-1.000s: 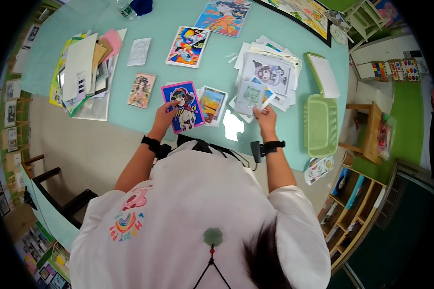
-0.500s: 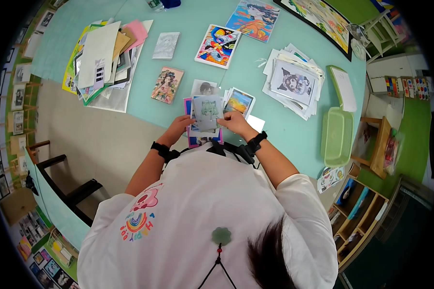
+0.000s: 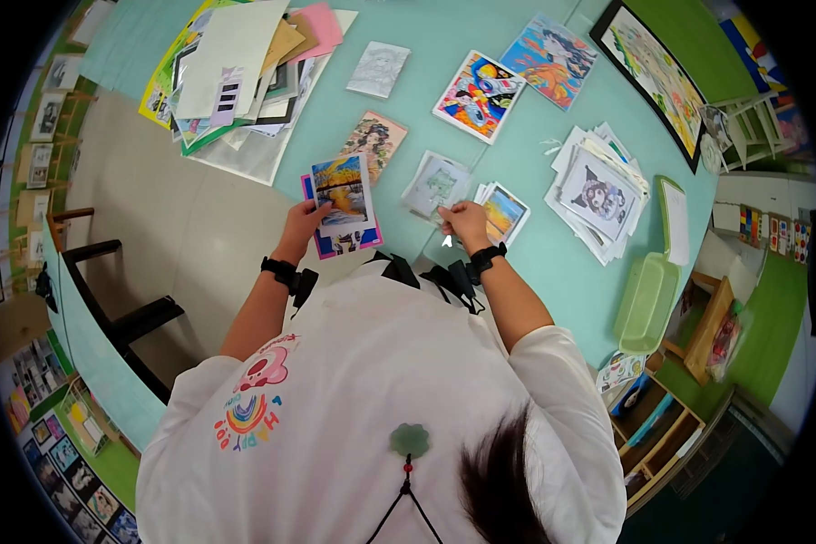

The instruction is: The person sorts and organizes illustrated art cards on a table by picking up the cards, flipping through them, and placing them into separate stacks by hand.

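Observation:
My left hand (image 3: 301, 228) is closed on the left edge of a small stack of picture cards, with a yellow autumn landscape picture (image 3: 343, 189) on top. Under it shows a pink-and-blue bordered card (image 3: 370, 238). My right hand (image 3: 465, 224) has its fingers pinched at the lower right of a pale sheet with a green line drawing (image 3: 437, 184). That sheet lies over another pale sheet on the table. Just right of this hand is a pile of pictures topped by a yellow-and-blue landscape (image 3: 506, 214).
On the glass-topped table (image 3: 517, 299) are a pink illustrated book (image 3: 374, 143), a grey sketch (image 3: 378, 70) and a colourful space picture (image 3: 480, 95). Paper stacks lie at far left (image 3: 227, 72) and right (image 3: 600, 198). A green basket (image 3: 648, 304) sits at the right edge.
The green drawing has moved right, off the stack, with my right hand. My left hand has shifted left with the stack, whose landscape picture now shows. The camera view has shifted too.

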A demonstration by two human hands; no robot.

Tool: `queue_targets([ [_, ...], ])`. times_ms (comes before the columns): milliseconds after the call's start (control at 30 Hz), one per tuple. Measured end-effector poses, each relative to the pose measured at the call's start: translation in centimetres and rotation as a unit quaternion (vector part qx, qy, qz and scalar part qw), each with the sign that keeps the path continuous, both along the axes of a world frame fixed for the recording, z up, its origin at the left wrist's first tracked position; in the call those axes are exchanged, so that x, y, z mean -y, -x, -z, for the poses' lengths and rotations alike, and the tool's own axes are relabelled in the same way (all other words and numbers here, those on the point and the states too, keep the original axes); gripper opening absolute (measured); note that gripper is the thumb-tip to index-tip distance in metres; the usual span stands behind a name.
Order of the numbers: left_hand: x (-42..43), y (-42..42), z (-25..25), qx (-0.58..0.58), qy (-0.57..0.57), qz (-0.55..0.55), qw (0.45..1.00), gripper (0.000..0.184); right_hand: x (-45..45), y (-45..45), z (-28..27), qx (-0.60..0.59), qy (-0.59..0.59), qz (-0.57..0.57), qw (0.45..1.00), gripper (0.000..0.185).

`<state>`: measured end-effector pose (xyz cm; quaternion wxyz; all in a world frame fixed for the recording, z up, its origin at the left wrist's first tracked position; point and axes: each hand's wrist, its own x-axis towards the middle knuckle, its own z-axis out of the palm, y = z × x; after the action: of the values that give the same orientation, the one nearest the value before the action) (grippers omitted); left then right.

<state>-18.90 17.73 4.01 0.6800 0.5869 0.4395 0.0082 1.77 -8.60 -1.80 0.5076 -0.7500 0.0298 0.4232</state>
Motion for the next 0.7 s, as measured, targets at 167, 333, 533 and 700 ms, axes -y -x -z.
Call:
queue_targets([
  [167,-1.4,-0.9,-0.4,0.002,0.027,0.018,0.999,0.023,0.1,0.4,0.2,0.141,0.138,-0.116,0.973,0.036],
  [333,-1.3,-3.8,-2.2,0.005,0.05,0.068,0.996,0.024,-1.3,0.5,0.2,0.133,-0.016,-0.084,0.987,0.029],
  [533,1.1,-8.2,-2.6,0.035,0.041,0.166,0.985,0.023,-2.9,1.9,-4.7,0.018,-0.158,-0.052,0.986,0.017],
  [700,4.6,-11.4,-2.5,0.073,0.055,0.245,0.965,0.024,2.3,1.7,-4.3,0.002,-0.176,0.061,0.982,0.014],
])
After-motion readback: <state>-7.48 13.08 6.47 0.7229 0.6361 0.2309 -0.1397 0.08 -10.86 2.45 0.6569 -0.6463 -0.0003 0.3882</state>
